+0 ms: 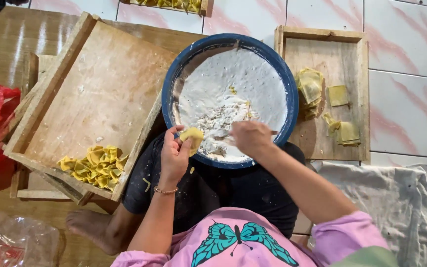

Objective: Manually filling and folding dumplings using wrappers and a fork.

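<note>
A yellow wrapper is held over the filling bowl, with a small batch already folded.

The wrapper (192, 135) is pinched between the thumb and fingers of the left hand (175, 155) at the lower rim of the blue bowl (170, 94) in the middle of the frame, while the right hand (249, 138) is closed around a thin tool dipped into the pale filling (218, 126). A modest heap of folded dumplings (95, 167) is seen in the lower corner of the large wooden tray (95, 89) at left, most of which is left bare. Unfolded wrappers (311, 86) are stacked on the smaller tray (352, 54) at upper right, and plenty of filling is left, so the work is judged to be at an early stage.
</note>
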